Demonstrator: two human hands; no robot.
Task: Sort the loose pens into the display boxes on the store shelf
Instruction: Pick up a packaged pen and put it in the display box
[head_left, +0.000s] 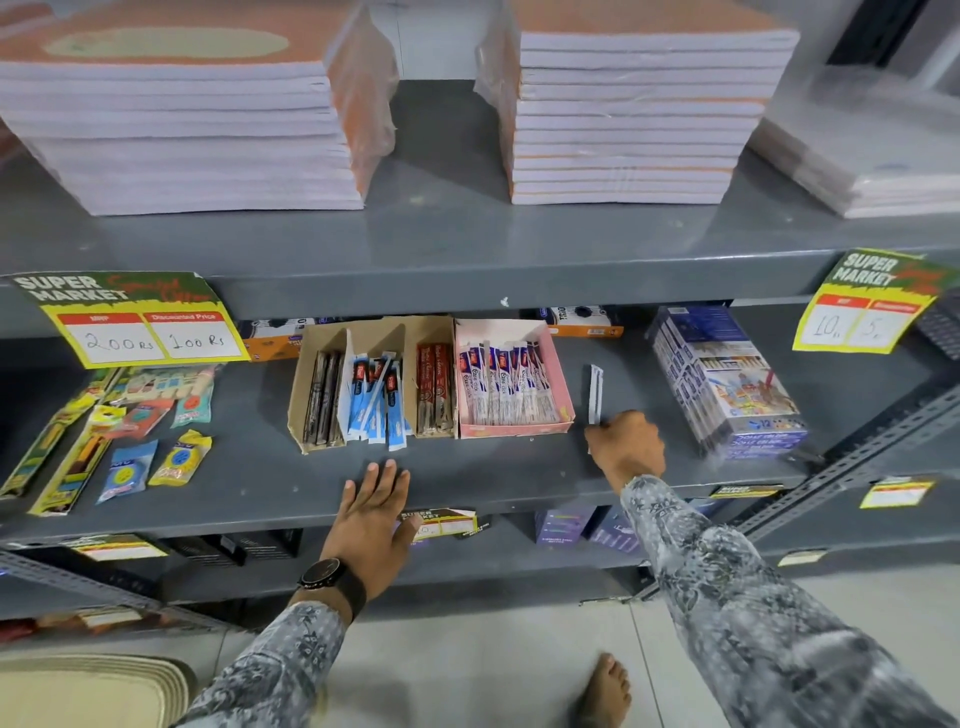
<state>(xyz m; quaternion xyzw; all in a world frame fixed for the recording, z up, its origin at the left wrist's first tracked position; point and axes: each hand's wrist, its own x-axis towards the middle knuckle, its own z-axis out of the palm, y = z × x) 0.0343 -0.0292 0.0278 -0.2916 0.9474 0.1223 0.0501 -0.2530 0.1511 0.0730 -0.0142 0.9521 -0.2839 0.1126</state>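
Note:
A brown cardboard display box (296, 395) stands on the grey middle shelf (249, 478), with dark pens at its left, blue-packed pens (374, 405) in the middle and red-brown pens at its right. Beside it on the right is a pink box (563, 395) full of red-and-white packed pens. One loose white-packed pen (595, 392) lies just right of the pink box. My right hand (628, 449) grips its near end. My left hand (376, 512) rests flat and open on the shelf's front edge, below the brown box.
Stacks of notebooks (623, 114) fill the upper shelf. A blue pack of colour pens (727, 384) stands right of my right hand. Packaged stationery (124, 447) lies at the shelf's left. Yellow price tags (140, 322) hang from the upper shelf edge. A slanted metal brace (852, 457) runs at the right.

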